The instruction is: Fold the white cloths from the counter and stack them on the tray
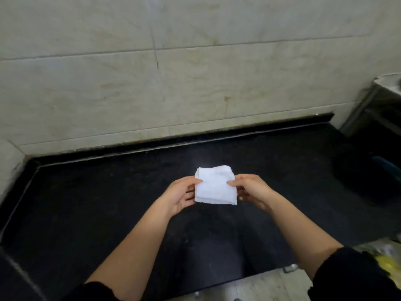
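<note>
**Both hands holding a folded cloth over the bench**

A white cloth (214, 185), folded into a small thick square, is sitting between the two hands above the middle of the black bench (108, 203). The left hand (182, 195) is gripping the cloth's left edge, with the thumb lying on top and the fingers (189, 193) curling underneath. The right hand (252, 190) is pinching the right edge the same way, clamped on the cloth. The far edge of the cloth is showing several stacked layers. A pale tiled wall (152, 83) is rising behind the bench, and a metal stand (382, 101) is standing at the far right. Dark sleeves (351, 274) are covering the upper arms.
</note>
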Available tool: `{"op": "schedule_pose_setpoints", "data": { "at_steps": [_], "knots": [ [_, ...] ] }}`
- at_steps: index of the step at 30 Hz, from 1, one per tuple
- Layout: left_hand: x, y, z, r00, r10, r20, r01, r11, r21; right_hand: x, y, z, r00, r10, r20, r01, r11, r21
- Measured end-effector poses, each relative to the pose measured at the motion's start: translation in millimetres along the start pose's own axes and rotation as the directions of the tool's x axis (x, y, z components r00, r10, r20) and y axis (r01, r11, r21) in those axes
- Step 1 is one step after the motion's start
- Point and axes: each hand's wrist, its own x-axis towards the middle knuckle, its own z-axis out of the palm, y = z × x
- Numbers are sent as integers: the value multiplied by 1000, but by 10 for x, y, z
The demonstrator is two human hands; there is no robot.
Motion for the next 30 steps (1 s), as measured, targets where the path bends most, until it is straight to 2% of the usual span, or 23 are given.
{"op": "schedule_pose_setpoints", "data": {
  "at_steps": [3, 8, 18, 30],
  "knots": [
    [47, 57, 472, 997, -6, 74, 0, 998, 69, -130, -27, -480, 995, -31, -94, 33, 999, 16],
    [158, 42, 1359, 989, 17, 147, -33, 994, 106, -363, 35, -1381, 984, -60, -169, 65, 998, 25],
    [305, -258, 3587, 971, 5, 239, -23, 997, 71, -886, 188, -3490, 953, -96, -287, 90, 995, -32],
    [1153, 117, 5746, 942, 61, 331, -96, 991, 91, -471, -26, -5780, 924, -167, -345, 165, 986, -36]
  ]
}}
